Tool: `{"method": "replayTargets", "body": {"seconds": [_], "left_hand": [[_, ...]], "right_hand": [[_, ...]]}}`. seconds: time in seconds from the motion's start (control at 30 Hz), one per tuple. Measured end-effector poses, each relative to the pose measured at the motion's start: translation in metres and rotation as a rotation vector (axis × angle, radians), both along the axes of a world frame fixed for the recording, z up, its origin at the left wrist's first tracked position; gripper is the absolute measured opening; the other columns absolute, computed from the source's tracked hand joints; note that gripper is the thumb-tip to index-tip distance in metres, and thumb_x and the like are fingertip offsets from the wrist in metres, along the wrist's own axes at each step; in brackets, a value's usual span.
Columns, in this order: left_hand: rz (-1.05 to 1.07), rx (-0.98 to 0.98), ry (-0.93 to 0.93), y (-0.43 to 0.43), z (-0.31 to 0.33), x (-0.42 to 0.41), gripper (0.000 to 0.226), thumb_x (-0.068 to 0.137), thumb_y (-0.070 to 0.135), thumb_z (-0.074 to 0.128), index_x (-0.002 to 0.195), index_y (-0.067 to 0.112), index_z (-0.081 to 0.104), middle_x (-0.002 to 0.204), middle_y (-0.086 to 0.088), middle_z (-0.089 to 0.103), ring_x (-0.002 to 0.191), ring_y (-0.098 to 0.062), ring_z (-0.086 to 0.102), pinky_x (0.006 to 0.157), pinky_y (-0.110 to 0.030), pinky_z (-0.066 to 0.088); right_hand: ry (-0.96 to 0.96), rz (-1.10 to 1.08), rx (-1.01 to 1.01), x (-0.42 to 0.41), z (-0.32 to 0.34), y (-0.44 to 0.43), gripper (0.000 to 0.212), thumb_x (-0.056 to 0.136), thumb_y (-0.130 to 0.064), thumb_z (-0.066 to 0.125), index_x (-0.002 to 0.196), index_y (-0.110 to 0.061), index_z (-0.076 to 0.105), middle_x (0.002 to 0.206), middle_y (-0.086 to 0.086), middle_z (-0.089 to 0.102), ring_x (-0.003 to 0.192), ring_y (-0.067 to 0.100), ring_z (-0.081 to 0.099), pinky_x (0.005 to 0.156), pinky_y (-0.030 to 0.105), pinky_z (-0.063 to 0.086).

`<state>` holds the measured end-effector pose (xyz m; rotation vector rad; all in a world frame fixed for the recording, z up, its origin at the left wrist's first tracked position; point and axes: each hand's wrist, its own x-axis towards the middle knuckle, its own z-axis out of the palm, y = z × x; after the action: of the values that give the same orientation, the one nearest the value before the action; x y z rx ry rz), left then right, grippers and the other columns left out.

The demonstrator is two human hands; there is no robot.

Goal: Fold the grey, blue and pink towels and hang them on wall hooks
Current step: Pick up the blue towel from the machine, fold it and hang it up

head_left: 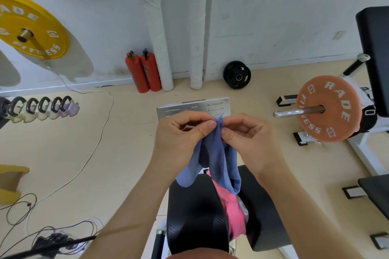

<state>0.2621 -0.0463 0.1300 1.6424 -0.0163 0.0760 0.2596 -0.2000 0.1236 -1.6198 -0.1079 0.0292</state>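
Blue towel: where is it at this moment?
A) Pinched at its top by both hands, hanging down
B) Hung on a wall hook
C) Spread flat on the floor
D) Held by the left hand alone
A: the left hand and the right hand both pinch the top of the blue towel, and the rest of it hangs down below them.

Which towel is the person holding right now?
The blue towel, pinched by left hand and right hand; the pink towel lies below between black pads.
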Motion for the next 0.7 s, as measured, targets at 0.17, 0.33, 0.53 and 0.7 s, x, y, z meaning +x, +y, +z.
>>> {"method": "replayTargets", "body": {"seconds": [0.17, 0.33, 0.53, 0.7], "left_hand": [[-0.006, -0.047, 0.019, 0.002, 0.001, -0.003, 0.012, 0.078, 0.005, 0.071, 0.081, 0.017, 0.075, 0.08, 0.001, 0.075, 0.082, -0.014, 0.071, 0.078, -0.024, 0.055], [-0.01, -0.104, 0.01, 0.0, 0.003, -0.005, 0.014, 0.08, 0.005, 0.069, 0.082, 0.017, 0.074, 0.078, 0.003, 0.075, 0.08, -0.012, 0.07, 0.075, -0.02, 0.054], [-0.059, -0.304, 0.12, -0.002, 0.0, -0.007, 0.01, 0.079, 0.014, 0.07, 0.085, 0.02, 0.076, 0.087, -0.002, 0.075, 0.089, -0.016, 0.07, 0.079, -0.023, 0.052], [-0.172, -0.291, 0.117, 0.005, 0.003, -0.006, 0.02, 0.081, 0.014, 0.061, 0.092, 0.022, 0.077, 0.096, -0.005, 0.074, 0.1, -0.023, 0.068, 0.09, -0.033, 0.051]], "right_hand": [[-0.039, 0.032, -0.028, -0.001, 0.004, 0.004, 0.036, 0.083, 0.013, 0.061, 0.08, -0.022, 0.068, 0.072, -0.014, 0.072, 0.072, 0.0, 0.069, 0.069, 0.011, 0.051], [-0.125, 0.072, -0.062, 0.0, 0.006, 0.007, 0.031, 0.084, 0.002, 0.062, 0.085, -0.029, 0.067, 0.078, -0.017, 0.072, 0.079, 0.001, 0.069, 0.073, 0.013, 0.051], [-0.395, 0.022, -0.383, -0.007, 0.011, 0.007, 0.012, 0.085, -0.014, 0.06, 0.089, -0.017, 0.07, 0.081, -0.013, 0.067, 0.08, 0.01, 0.064, 0.073, 0.024, 0.051], [-0.596, 0.043, -0.569, -0.006, 0.013, 0.005, 0.016, 0.088, -0.017, 0.055, 0.088, -0.009, 0.069, 0.083, -0.004, 0.066, 0.078, 0.013, 0.06, 0.072, 0.026, 0.048]]}}
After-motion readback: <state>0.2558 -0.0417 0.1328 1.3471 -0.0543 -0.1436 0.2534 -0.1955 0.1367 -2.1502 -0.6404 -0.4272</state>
